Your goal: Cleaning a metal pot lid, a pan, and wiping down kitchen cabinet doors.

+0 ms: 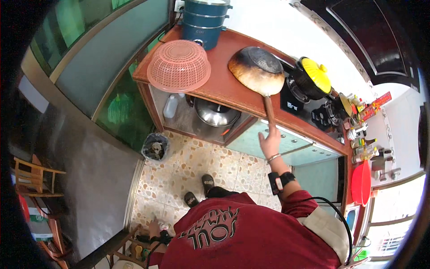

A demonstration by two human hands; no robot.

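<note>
An overturned wok lies bottom up on the red-brown countertop, its base blackened. Its wooden handle juts over the counter's front edge towards me. My right hand is at the handle's end, fingers along it and thumb held apart; whether the fingers close around it is unclear. Low at the lower left, my left hand hangs beside a wooden chair. Something whitish shows next to it, too blurred to tell whether it is held.
A pink plastic colander sits upside down near a blue tiered electric steamer. Right of the wok, a black pot with a yellow lid stands on the gas stove. Below are a lidded steel pot and a lined bin.
</note>
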